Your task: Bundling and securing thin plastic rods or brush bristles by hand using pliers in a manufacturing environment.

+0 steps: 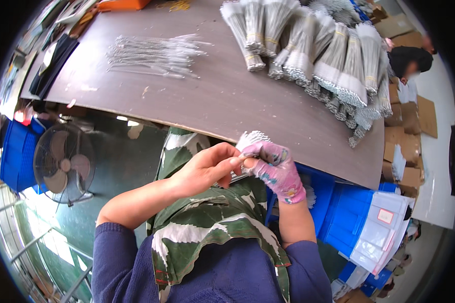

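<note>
At the table's near edge, in front of my apron, both my hands meet around a bundle of thin silvery-white rods [254, 137]. The rods' pale ends stick up above my fingers, and part of the bundle shows below them. My right hand [278, 169], in a pink flowered glove with a bare thumb tip, is closed at the bundle. My bare left hand [211, 167] reaches in from the left, thumb and fingertips pinched together against the right thumb. Whatever lies in that pinch is too small to make out.
Loose thin rods [154, 54] lie spread on the brown table [187, 96]. Several banded rod bundles [338, 70] are piled at the right. A standing fan [64, 165] is at the left; blue bins [341, 219] stand below the table's right side. Another person [410, 61] is at far right.
</note>
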Demonstrator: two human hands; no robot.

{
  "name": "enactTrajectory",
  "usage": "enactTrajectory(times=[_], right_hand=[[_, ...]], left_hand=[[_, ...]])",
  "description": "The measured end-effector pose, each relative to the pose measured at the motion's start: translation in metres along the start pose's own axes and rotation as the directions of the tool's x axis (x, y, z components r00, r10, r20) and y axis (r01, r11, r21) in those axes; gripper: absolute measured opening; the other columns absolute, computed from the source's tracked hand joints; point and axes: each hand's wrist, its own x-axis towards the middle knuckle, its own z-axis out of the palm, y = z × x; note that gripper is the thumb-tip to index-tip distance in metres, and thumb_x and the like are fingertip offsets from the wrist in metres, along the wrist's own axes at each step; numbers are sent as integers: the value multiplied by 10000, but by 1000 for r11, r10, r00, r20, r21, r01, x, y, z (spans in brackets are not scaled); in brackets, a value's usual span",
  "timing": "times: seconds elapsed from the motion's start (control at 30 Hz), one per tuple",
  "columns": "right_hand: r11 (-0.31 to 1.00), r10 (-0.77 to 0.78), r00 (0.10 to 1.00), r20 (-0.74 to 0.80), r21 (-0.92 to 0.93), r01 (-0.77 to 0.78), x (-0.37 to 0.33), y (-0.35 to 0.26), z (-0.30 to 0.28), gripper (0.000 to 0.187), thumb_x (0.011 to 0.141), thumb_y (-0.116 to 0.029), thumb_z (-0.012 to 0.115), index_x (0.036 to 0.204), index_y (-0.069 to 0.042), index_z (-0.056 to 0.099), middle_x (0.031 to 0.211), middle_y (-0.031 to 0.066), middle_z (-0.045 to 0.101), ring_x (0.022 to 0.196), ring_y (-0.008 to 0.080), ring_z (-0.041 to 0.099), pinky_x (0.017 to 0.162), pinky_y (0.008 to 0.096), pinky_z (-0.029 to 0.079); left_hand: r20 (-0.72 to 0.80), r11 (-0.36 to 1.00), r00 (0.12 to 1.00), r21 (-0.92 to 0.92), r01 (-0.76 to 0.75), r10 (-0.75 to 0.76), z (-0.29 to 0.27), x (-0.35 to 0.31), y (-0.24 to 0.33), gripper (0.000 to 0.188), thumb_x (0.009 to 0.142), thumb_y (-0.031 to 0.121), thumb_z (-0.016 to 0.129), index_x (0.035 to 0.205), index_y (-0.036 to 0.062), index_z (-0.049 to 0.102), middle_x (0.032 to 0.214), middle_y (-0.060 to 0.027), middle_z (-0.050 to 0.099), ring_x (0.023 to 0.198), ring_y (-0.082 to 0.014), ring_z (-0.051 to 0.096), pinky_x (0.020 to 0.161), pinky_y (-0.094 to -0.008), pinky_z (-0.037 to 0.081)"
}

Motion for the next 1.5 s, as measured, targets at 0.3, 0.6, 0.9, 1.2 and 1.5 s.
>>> enactTrajectory(times=[0.3, 0.6, 0.9, 1.2, 1.5], right_hand=[[982, 175, 967, -187, -39, -185, -13, -9, 11, 232, 923, -218, 516, 1057, -29, 535, 814, 59, 585, 660, 119, 584, 449, 200, 391], [833, 550, 829, -102, -15, -554, -26, -20, 13, 326, 931, -337, 498, 866, -28, 581, 634, 49, 563, 503, 123, 550, 416, 204, 379], [815, 578, 813, -61, 91, -573, -27, -10, 12, 302, 904, -320, 539, 855, -28, 599, 576, 34, 555, 423, 110, 515, 365, 202, 354], [796, 601, 798, -50, 130, -592, -30, -10, 9, 317, 896, -336, 551, 844, -27, 599, 557, 30, 546, 415, 105, 509, 357, 200, 354], [791, 600, 799, -27, 169, -588, -35, -7, 5, 331, 894, -334, 554, 818, -13, 593, 546, 39, 535, 401, 113, 483, 349, 212, 356]], left_hand=[[-124, 967, 989, -227, -112, 85, -2, -8, -30, 254, 961, 181, 496, 1157, 35, 567, 721, 48, 487, 606, -16, 400, 527, -165, 325], [-153, 962, 987, -261, -82, 43, 7, -6, -29, 230, 958, 196, 502, 1131, 61, 570, 708, 63, 473, 616, -21, 366, 557, -169, 305], [-42, 938, 999, -348, 9, -25, 7, -5, -26, 246, 967, 155, 473, 1149, 18, 563, 1005, -30, 607, 961, -66, 550, 857, -212, 446], [-85, 968, 992, -227, -106, 89, 9, -5, -35, 239, 955, 172, 505, 1136, 31, 572, 957, -10, 611, 900, -57, 540, 795, -222, 437], [-110, 973, 984, -165, -160, 144, 15, 1, -49, 213, 949, 124, 512, 1099, -5, 591, 921, -6, 610, 877, -62, 517, 811, -244, 442]])
